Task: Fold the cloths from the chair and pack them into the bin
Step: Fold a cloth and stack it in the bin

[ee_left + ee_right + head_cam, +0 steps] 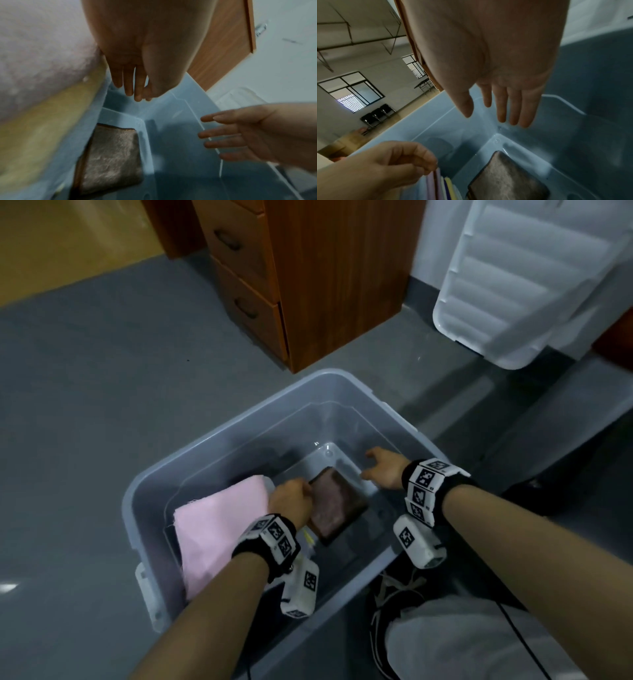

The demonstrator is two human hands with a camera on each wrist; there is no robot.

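Observation:
A translucent blue-grey bin (329, 375) stands on the floor. A folded brown cloth (337, 505) lies flat on its bottom near the far corner. At the bin's left side leans a stack of folded cloths with a pink cloth (219, 518) outermost; the right wrist view shows the stack's (440, 181) pink, purple and yellow edges. My left hand (291, 498) is between the stack and the brown cloth (109, 158), fingertips at the stack's top edge, nothing in its palm. My right hand (380, 467) hovers open over the bin's right side, fingers (513, 108) straight and empty.
A wooden drawer cabinet (308, 278) stands just beyond the bin. The white bin lid (507, 285) leans at the back right. My shoe (394, 594) and knee (462, 642) are beside the bin's near right corner. Grey floor (102, 388) lies to the left.

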